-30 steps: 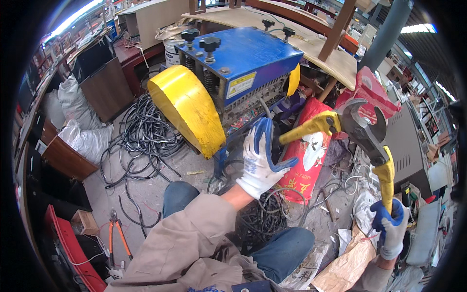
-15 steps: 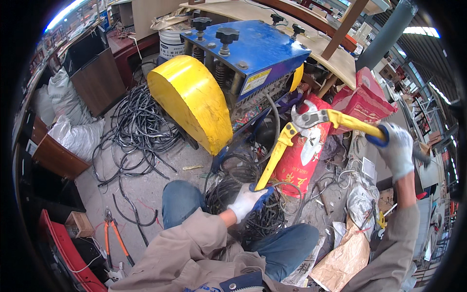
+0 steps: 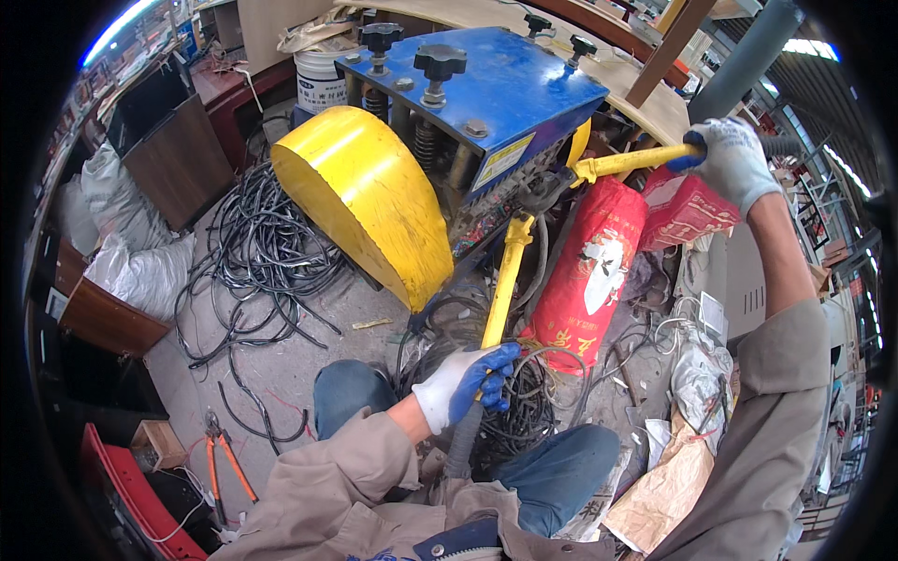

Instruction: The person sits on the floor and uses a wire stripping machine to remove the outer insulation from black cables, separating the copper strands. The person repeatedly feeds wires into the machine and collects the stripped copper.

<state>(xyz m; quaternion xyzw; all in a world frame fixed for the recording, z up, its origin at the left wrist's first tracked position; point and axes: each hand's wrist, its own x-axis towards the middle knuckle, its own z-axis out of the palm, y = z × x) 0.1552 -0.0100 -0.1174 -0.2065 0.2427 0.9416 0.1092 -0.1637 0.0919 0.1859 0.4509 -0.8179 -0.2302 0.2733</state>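
Both gloved hands hold a long cable cutter [image 3: 510,271] with yellow handles spread wide apart. My left hand [image 3: 461,388] is closed round the near handle, whose grey grip shows below it. My right hand [image 3: 736,166] grips the far handle at the upper right. The steel jaws are beside the blue machine [image 3: 524,84], near its yellow-and-white label. A grey cable [image 3: 541,257] runs up close to the jaws; I cannot tell whether it lies between the blades. A tangle of dark cable [image 3: 514,416] lies between my knees, and a red bag [image 3: 591,271] leans beyond it.
A yellow rounded guard [image 3: 365,201] juts from the machine. Left of it lies a heap of black cable [image 3: 267,238]. Orange-handled cutters [image 3: 223,458] rest on the floor at lower left. White sacks [image 3: 140,271] and brown paper [image 3: 659,491] lie at the sides.
The cutter's jaws have moved left from in front of the red bag to beside the machine. My right hand has risen in view. My left hand now holds its handle farther from the end.
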